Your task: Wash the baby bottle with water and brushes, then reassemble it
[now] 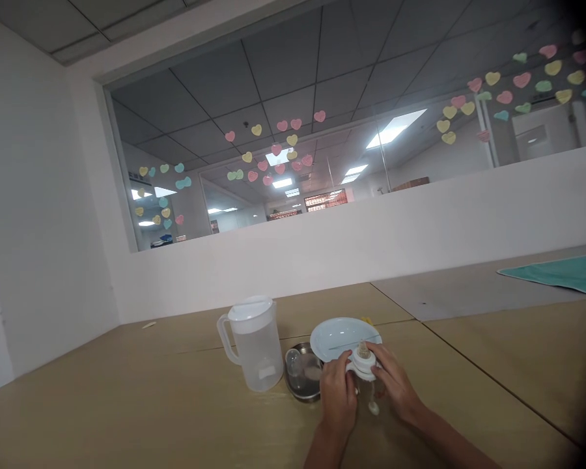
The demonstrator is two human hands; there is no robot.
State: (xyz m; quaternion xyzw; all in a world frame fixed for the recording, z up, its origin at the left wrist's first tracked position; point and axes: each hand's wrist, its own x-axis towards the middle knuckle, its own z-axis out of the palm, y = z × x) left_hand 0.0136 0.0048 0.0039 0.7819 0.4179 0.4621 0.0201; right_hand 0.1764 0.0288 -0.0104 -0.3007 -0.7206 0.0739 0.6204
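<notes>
1. Both the left hand (338, 394) and right hand (399, 385) gripped a white, round plastic bottle top (364, 366) from opposite sides, apparently for steadiness.
2. It was near a pale-blue, shallow plate (342, 327), presumably placed within easy reach.

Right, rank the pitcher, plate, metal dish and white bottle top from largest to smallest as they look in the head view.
Largest: pitcher
Next: plate
Third: metal dish, partly hidden by the left hand
Smallest: white bottle top

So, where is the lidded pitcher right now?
In the head view, the pitcher stands on the table, left of both hands, immediately left of the metal tray.
</notes>
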